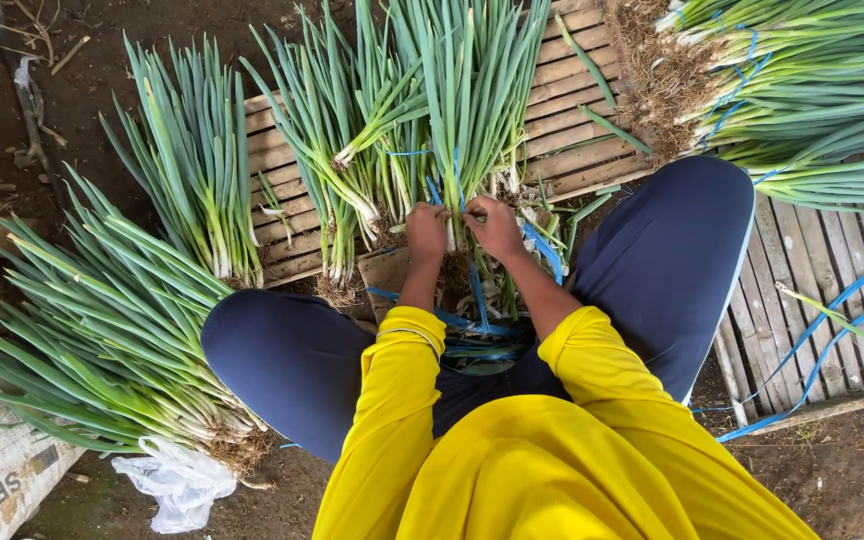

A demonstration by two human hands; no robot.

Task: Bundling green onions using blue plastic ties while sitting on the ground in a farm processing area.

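I am seated over bare dirt ground with a slatted wooden pallet [572,110] just beyond my hands. My left hand [426,232] and right hand [493,226] sit close together, both closed around the base of the upright bundle of green onions [472,90] between them, where blue plastic strapping [479,300] runs down toward my lap. Another tied bundle [192,170] stands left of my left hand, a large heap [112,330] lies nearer my left knee, and stacked bundles [802,90] lie well right of my right hand.

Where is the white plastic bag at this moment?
In the head view, the white plastic bag lies on the ground at lower left, beside the roots of the big green onion pile, near the person's left knee.
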